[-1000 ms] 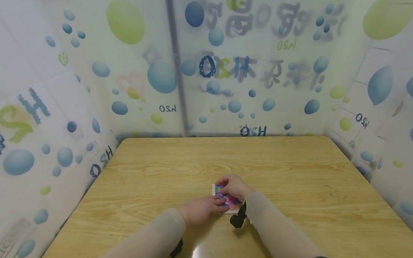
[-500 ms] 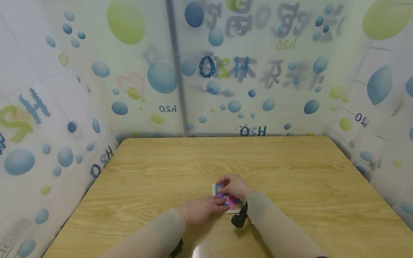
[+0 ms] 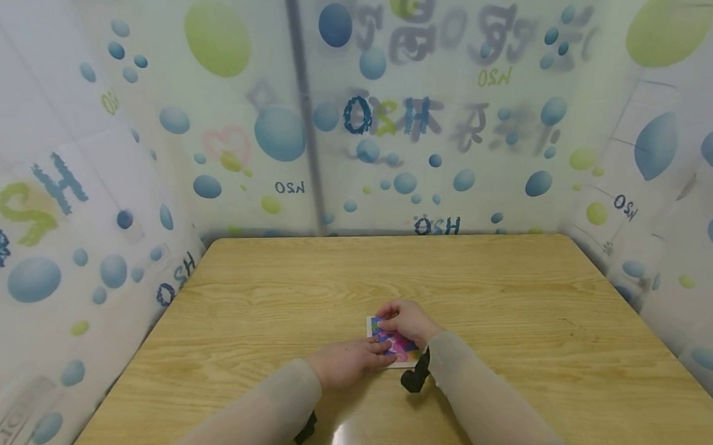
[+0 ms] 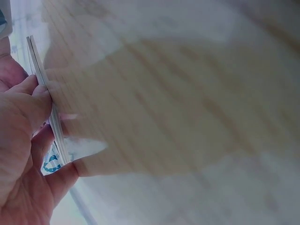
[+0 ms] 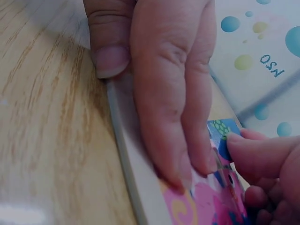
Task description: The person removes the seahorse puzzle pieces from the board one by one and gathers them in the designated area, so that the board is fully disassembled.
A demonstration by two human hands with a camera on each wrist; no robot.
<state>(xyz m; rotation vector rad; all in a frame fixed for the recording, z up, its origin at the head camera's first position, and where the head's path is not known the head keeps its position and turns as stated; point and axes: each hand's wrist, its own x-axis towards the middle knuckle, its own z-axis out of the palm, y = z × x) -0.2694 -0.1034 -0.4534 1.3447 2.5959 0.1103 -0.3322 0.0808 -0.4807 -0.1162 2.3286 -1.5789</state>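
Note:
A small picture puzzle (image 3: 401, 365) with a white rim lies on the table. Pink and blue artwork shows between the hands. My left hand (image 3: 345, 363) rests straight fingers on the picture; in the right wrist view its thumb (image 5: 112, 61) touches the near rim. From the far right, my right hand (image 3: 408, 321) reaches over the board. In the right wrist view its thumb (image 5: 253, 152) and a finger behind pinch a blue puzzle piece (image 5: 218, 126) with a green honeycomb pattern. Seams separate the pieces. The left wrist view shows the board (image 4: 55, 126) edge-on.
The wooden table (image 3: 262, 289) stretches out around the puzzle, with a glare spot near its front. Pale printed curtains (image 3: 462, 141) stand along its back and both sides. Black straps (image 3: 416, 375) are on the wrists.
My right hand has shifted very slightly to the right, with its thumb a little higher on the picture. The left hand stays where it was.

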